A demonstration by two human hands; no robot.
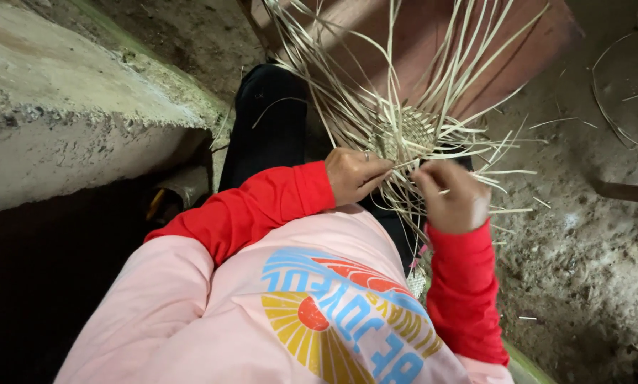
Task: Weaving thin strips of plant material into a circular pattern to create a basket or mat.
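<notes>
Your left hand point(353, 175) is curled, its fingertips pinching pale cane strips at the near edge of the woven mat point(404, 135). Your right hand point(452, 198) is closed in a loose fist around a few more strips, just beside the left and not quite touching it. The small woven patch sits just beyond your knuckles, over your dark-trousered knee point(269, 121), with loose strip ends point(468, 64) fanning outward on every side.

To your left a rough concrete ledge point(62, 107) crowds in, with deep shadow below it. To your right the bare dirt floor point(582, 242) lies open, scattered with stray strips. A reddish wooden board point(433, 35) runs behind the fan.

Your fingertips on both hands are hidden among the strips, so exactly which strands you grip cannot be told. The strip ends run out of view at the top edge.
</notes>
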